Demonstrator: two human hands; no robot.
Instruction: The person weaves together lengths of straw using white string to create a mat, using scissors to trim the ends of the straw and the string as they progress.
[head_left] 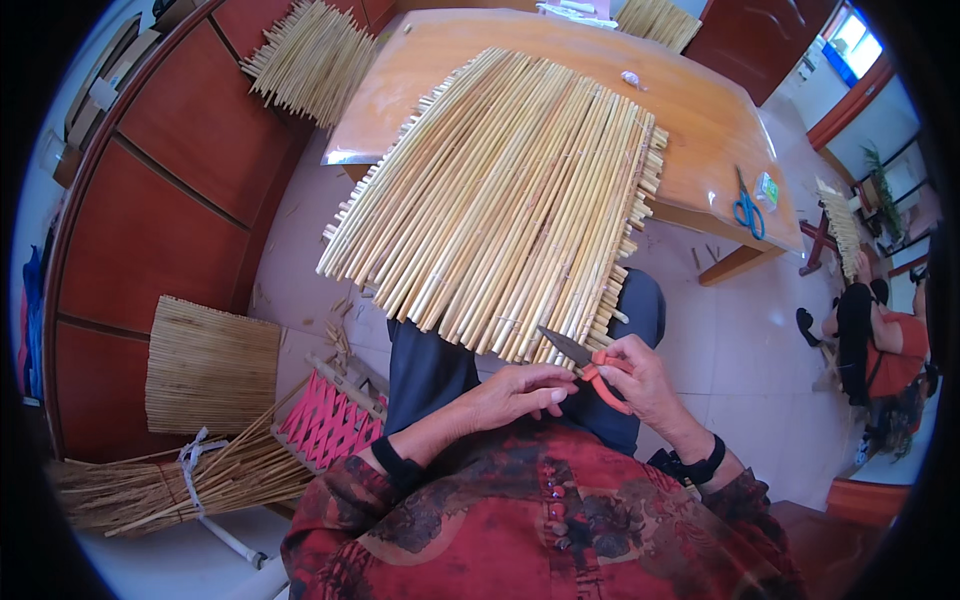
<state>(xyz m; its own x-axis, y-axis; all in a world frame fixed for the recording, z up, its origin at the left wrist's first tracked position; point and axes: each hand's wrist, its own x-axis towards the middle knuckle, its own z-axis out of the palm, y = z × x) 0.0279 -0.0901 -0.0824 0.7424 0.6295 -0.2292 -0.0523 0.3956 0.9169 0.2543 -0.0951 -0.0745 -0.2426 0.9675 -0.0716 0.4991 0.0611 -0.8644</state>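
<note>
A mat of pale reed stalks (500,190) lies from the table down over my lap, its stalks side by side and their ends uneven. My right hand (648,382) grips orange-handled scissors (566,346). Their dark blades point up and left over the mat's near right corner. Just left of the handles, my left hand (520,393) is at the mat's near edge, fingers pressed together with the thumb below. Whatever those fingers pinch, if anything, is too small to make out.
Blue-handled scissors (746,207) and a small box (767,191) sit on the table (700,110). More reed mats (212,365) stand at left. Below them lie a tied reed bundle (150,490) and a pink-webbed folding stool (330,420). Another person (885,340) sits at far right.
</note>
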